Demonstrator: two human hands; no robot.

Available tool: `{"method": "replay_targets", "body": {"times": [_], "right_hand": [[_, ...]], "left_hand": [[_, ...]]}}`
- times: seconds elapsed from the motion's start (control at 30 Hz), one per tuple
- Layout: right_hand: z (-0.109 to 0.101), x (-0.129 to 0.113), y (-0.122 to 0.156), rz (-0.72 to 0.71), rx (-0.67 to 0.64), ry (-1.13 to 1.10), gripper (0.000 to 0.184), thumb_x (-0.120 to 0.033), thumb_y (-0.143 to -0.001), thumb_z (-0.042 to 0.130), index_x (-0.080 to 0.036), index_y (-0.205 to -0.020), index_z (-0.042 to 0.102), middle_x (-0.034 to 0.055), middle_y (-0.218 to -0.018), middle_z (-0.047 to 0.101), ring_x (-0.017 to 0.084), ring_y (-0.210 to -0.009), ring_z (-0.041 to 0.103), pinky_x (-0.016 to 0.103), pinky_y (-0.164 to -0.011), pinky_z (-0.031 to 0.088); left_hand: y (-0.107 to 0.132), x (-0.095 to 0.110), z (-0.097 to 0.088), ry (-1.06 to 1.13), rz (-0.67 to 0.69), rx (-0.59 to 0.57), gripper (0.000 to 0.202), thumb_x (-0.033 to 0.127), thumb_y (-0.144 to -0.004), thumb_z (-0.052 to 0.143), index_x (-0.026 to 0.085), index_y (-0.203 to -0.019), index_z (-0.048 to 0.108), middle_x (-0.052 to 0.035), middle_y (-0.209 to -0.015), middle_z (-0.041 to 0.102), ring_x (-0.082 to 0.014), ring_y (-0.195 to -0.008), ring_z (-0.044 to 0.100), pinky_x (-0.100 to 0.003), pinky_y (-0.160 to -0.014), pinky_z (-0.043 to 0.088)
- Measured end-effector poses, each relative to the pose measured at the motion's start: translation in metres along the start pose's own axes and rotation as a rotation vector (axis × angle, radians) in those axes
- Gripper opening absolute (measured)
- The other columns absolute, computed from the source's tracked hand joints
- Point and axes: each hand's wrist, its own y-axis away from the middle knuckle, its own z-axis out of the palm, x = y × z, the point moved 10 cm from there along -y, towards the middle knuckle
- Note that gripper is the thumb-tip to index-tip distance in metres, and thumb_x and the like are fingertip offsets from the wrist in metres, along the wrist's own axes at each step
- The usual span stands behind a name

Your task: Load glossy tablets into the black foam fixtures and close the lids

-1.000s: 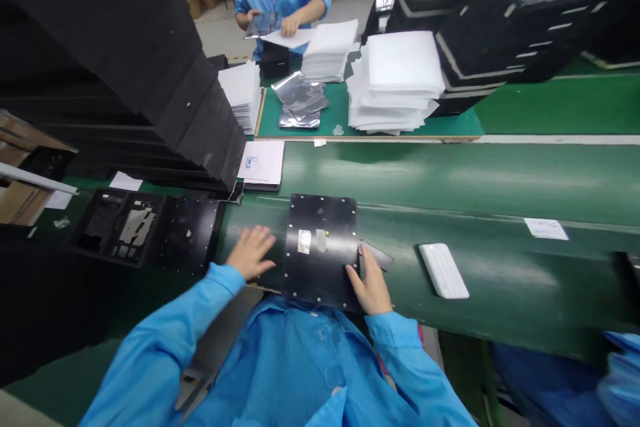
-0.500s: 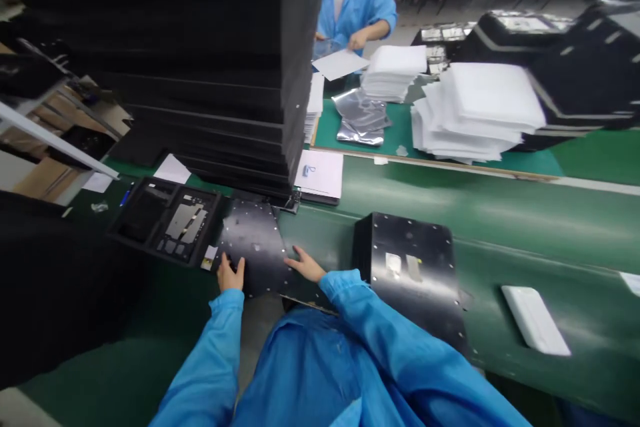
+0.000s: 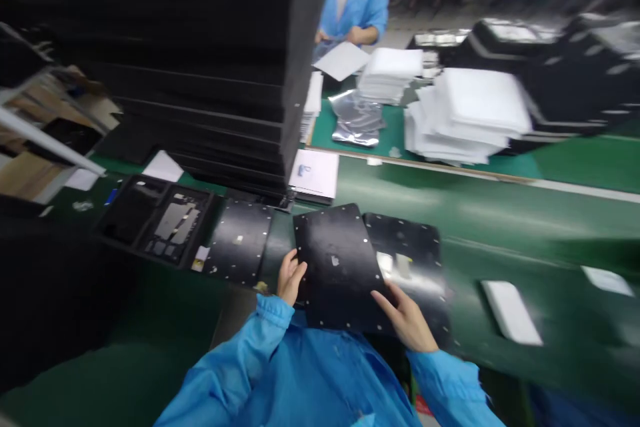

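A tall stack of black trays stands at the left of the green belt. At the belt's near edge a black panel is held tilted, overlapping a second panel that lies flat. The left hand clasps its left edge and the right hand pinches its lower right corner. A white block lies well apart to the right.

Factory assy line: green conveyor belt, stacked black trays, co-worker in blue smock.

Lower plate half under held plate
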Motion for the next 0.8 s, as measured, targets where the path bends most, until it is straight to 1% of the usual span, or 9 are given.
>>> {"method": "replay_targets", "body": {"times": [0.1, 0.2, 0.3, 0.4, 0.5, 0.6, 0.67, 0.7, 0.8], "right_hand": [[-0.064, 0.033, 0.023, 0.078, 0.149, 0.029, 0.056, -0.062, -0.077, 0.054, -0.019, -0.111, 0.064, 0.0099, -0.105, 0.071, 0.029, -0.096, 0.066, 0.044, -0.086, 0.053], [-0.106, 0.056, 0.037, 0.069, 0.346, 0.182, 0.059, -0.064, -0.074, 0.056, -0.018, -0.108, 0.067, 0.013, -0.103, 0.069, 0.032, -0.098, 0.064, 0.049, -0.089, 0.05], [-0.11, 0.075, 0.039, 0.024, 0.39, 0.168, 0.069, -0.065, -0.075, 0.055, -0.016, -0.123, 0.059, 0.0169, -0.125, 0.059, 0.034, -0.118, 0.053, 0.051, -0.101, 0.041], [-0.094, 0.096, 0.032, 0.032, 0.263, -0.063, 0.07, -0.06, -0.083, 0.047, -0.018, -0.139, 0.042, 0.0133, -0.141, 0.046, 0.027, -0.13, 0.044, 0.045, -0.107, 0.037], [-0.096, 0.118, 0.017, 0.061, 0.166, -0.23, 0.069, -0.061, -0.083, 0.045, -0.022, -0.14, 0.041, 0.012, -0.139, 0.049, 0.027, -0.126, 0.048, 0.045, -0.104, 0.04], [-0.127, 0.143, -0.009, 0.069, 0.212, -0.044, 0.08, -0.063, -0.075, 0.055, -0.018, -0.139, 0.041, 0.0156, -0.142, 0.045, 0.033, -0.132, 0.039, 0.052, -0.107, 0.033], [-0.141, 0.157, -0.029, 0.062, 0.225, 0.211, 0.081, -0.058, -0.07, 0.063, -0.014, -0.135, 0.045, 0.0187, -0.146, 0.039, 0.039, -0.137, 0.028, 0.058, -0.108, 0.024], [-0.144, 0.162, -0.037, 0.052, 0.208, 0.315, 0.075, -0.055, -0.071, 0.063, -0.012, -0.131, 0.049, 0.0196, -0.146, 0.039, 0.041, -0.137, 0.026, 0.06, -0.108, 0.022], [-0.145, 0.17, -0.047, 0.024, 0.151, 0.448, 0.051, -0.041, -0.079, 0.057, -0.01, -0.119, 0.056, 0.0225, -0.135, 0.05, 0.039, -0.128, 0.041, 0.056, -0.103, 0.03]], "left_hand": [[-0.004, 0.019, 0.065, 0.065, 0.082, -0.113, 0.063, 0.052, -0.08, 0.054, 0.015, -0.129, 0.042, -0.0163, -0.117, 0.064, -0.0241, -0.109, 0.062, -0.039, -0.097, 0.047], [-0.005, 0.024, 0.111, -0.049, 0.155, -0.104, 0.064, 0.054, -0.08, 0.052, 0.014, -0.13, 0.043, -0.0173, -0.118, 0.062, -0.0253, -0.11, 0.06, -0.04, -0.096, 0.048], [0.0, 0.023, 0.137, -0.303, 0.239, -0.024, 0.066, 0.048, -0.08, 0.053, 0.015, -0.135, 0.038, -0.0177, -0.136, 0.049, -0.0268, -0.126, 0.047, -0.042, -0.105, 0.04], [0.007, 0.03, 0.15, -0.582, 0.307, 0.03, 0.076, 0.042, -0.079, 0.057, 0.014, -0.142, 0.026, -0.0186, -0.146, 0.035, -0.0278, -0.137, 0.033, -0.044, -0.112, 0.031], [0.016, 0.051, 0.163, -0.896, 0.358, 0.09, 0.079, 0.04, -0.078, 0.059, 0.011, -0.143, 0.026, -0.022, -0.148, 0.031, -0.0323, -0.14, 0.026, -0.05, -0.113, 0.026], [0.035, 0.072, 0.205, -1.23, 0.483, 0.049, 0.075, 0.042, -0.078, 0.06, 0.015, -0.143, 0.032, -0.0191, -0.153, 0.023, -0.0349, -0.143, 0.016, -0.057, -0.113, 0.02], [0.047, 0.071, 0.245, -1.391, 0.542, -0.051, 0.074, 0.047, -0.079, 0.059, 0.018, -0.143, 0.033, -0.0163, -0.154, 0.02, -0.0356, -0.143, 0.014, -0.06, -0.112, 0.019], [0.051, 0.067, 0.262, -1.451, 0.548, -0.093, 0.075, 0.05, -0.08, 0.058, 0.019, -0.143, 0.034, -0.0161, -0.154, 0.021, -0.0364, -0.143, 0.014, -0.062, -0.111, 0.019], [0.056, 0.053, 0.292, -1.568, 0.533, -0.111, 0.074, 0.056, -0.081, 0.053, 0.018, -0.143, 0.037, -0.0172, -0.153, 0.024, -0.0392, -0.141, 0.016, -0.067, -0.108, 0.016]]}}
